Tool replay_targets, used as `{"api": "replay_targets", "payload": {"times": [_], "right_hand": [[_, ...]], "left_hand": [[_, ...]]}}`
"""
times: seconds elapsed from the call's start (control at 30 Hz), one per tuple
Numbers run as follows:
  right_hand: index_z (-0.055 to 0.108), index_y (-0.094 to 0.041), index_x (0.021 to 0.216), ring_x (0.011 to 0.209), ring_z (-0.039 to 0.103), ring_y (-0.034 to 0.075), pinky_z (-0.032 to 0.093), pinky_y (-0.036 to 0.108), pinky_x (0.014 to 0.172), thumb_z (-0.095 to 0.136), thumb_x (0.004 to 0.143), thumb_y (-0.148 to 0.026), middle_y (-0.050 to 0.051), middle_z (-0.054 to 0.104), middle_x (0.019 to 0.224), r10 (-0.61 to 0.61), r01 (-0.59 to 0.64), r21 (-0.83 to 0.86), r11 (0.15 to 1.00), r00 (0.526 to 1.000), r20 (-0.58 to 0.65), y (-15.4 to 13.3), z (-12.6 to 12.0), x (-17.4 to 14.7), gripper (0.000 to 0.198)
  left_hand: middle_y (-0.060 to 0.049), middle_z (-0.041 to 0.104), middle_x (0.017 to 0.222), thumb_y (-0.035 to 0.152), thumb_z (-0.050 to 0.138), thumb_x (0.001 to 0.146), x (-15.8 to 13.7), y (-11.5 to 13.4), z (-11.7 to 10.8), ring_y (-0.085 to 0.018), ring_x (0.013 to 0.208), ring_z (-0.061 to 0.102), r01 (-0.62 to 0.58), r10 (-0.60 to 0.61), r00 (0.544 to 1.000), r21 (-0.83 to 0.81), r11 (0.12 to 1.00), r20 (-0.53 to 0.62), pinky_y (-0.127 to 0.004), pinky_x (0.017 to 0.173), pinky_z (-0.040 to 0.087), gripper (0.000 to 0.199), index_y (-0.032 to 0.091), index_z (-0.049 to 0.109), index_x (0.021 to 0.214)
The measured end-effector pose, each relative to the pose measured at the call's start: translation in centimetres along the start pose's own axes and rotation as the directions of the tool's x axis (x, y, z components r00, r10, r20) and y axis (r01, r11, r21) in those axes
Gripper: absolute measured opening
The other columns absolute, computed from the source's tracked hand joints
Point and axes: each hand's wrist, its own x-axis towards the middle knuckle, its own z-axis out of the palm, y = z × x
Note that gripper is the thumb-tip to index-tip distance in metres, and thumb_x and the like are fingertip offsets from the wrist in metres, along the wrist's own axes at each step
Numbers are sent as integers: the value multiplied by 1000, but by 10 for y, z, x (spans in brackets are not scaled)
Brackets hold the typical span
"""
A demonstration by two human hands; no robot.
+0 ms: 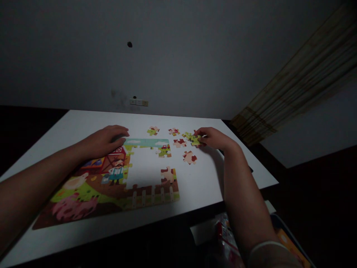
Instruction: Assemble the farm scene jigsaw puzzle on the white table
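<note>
A farm-scene jigsaw puzzle [111, 190] lies on the white table, with a gap in its right half where the tabletop shows through. My left hand [104, 141] rests at the puzzle's upper edge, fingers stretched out and holding nothing. On the right, my right hand [213, 137] pinches a green puzzle piece [196, 140] between thumb and fingers. Close to it are several loose pieces: a brown and pink piece [180, 143], a pink piece with a brown patch [190, 157], a pink and green piece [174, 131] and a green and pink piece [153, 130].
The white table [200, 186] stands against a grey wall with a power socket [138, 102]. A dark flat object [251, 169] lies partly hidden behind my right forearm. Below the table's front edge is a container with plastic-wrapped packets [227, 238]. A curtain [279, 100] hangs at the right.
</note>
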Motion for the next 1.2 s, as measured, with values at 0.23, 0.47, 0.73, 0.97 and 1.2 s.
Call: {"api": "replay_targets", "payload": {"times": [0.23,0.47,0.73,0.97,1.2], "right_hand": [[62,-23,102,73,67,19,52,31,66,50,86,-21,7,68,95,71,-67,67,996,996,-54,3,4,7,20],[64,-23,90,71,63,20,49,32,68,45,90,-31,5,68,76,25,-35,-123,992,996,-81,0,1,5,21],[66,-24,93,79,65,23,50,35,72,59,84,-38,7,71,88,-3,-14,-115,993,989,-149,-4,1,3,18],[69,-26,97,87,66,24,50,38,79,53,87,-31,7,71,95,-93,43,-152,987,936,-339,3,-3,9,19],[68,-26,102,89,67,23,52,40,83,50,85,-24,5,71,98,-177,164,-83,983,723,-668,12,-4,17,25]], "left_hand": [[-9,55,133,46,37,92,0,0,0,-24,123,49,3,-3,1000,-5,1000,4,-34,108,34,44,19,59,118],[-8,55,133,48,36,93,-1,-1,1,-23,124,48,16,-16,1000,3,1000,2,-34,108,33,45,20,58,119],[-8,57,132,48,37,90,-2,5,-3,-26,124,49,16,-16,1000,-30,999,-10,-38,108,35,45,23,60,118],[-6,57,132,48,35,89,-1,9,-7,-27,124,50,31,-31,1000,-39,999,0,-42,107,37,45,25,60,118],[-8,55,134,46,34,92,0,4,-3,-24,124,48,25,-25,999,4,1000,22,-38,109,35,46,19,58,120]]}}
